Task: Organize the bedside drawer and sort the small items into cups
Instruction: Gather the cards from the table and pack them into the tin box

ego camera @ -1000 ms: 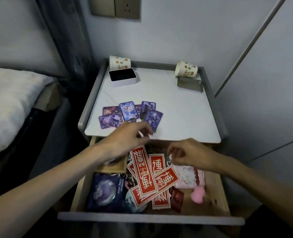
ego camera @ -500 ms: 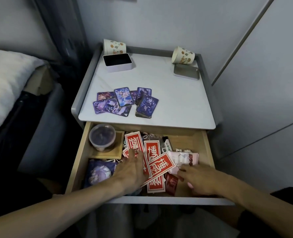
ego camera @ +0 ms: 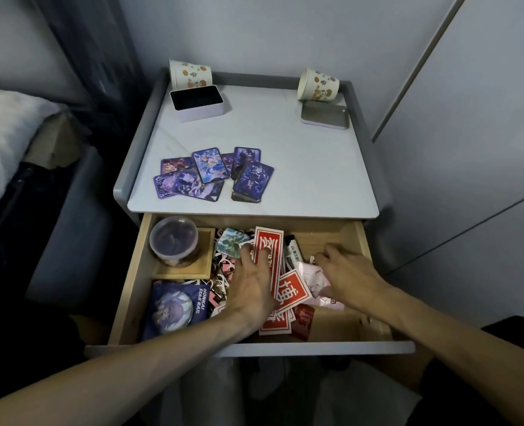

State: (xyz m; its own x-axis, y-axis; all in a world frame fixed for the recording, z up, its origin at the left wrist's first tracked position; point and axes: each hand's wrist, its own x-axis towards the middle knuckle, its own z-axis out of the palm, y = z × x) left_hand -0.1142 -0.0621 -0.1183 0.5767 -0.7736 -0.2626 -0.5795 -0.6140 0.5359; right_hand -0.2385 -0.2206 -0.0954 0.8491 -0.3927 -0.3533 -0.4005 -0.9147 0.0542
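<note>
The wooden drawer of the bedside table is pulled out and full of small items. My left hand lies flat with spread fingers on a heap of red cards in the middle. My right hand is deeper in on the right, over a pink packet, with its fingers bent down; whatever is under the fingertips is hidden. Two flowered paper cups lie on their sides at the back of the tabletop, one on the left and one on the right.
On the tabletop are loose purple picture cards, an open tin and its lid. The drawer also holds a round lidded tub on a wooden tray, a blue pouch and a white marker. A bed stands left.
Both hands dropped from the drawer's back edge into the drawer, then slid toward its back. The left hand has pushed the red cards apart.
</note>
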